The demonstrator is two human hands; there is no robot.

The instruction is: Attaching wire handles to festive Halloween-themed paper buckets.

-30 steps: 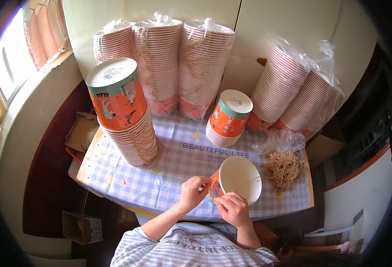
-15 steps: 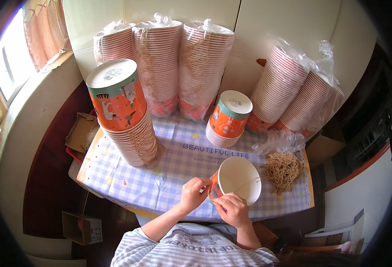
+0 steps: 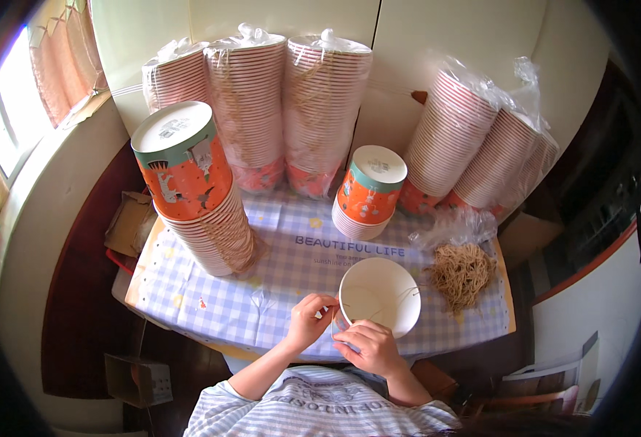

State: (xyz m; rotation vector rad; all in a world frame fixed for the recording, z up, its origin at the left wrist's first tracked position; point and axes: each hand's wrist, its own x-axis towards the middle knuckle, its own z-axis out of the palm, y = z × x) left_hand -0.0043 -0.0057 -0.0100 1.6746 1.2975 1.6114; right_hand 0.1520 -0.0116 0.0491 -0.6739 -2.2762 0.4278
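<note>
An open paper bucket with a white inside stands near the table's front edge, its mouth tilted up toward me. A thin tan cord passes through the rim at its right side and runs down inside. My left hand is at the bucket's left rim, thumb and fingers pinched on the cord's end. Just below the rim, my right hand is closed too, pinching the cord, a short length of which shows between both hands. The fingers partly hide the cord. To the right lies a tangled pile of matching cords.
Upside-down orange buckets are stacked at the left and in a shorter stack behind. Plastic-wrapped bucket stacks line the back, with leaning ones at right. A crumpled clear bag touches the cord pile. Checked cloth covers the table.
The bucket has tipped more upright, so its orange outside is now mostly hidden. Both hands have shifted slightly left, and the cord shows at the left rim.
</note>
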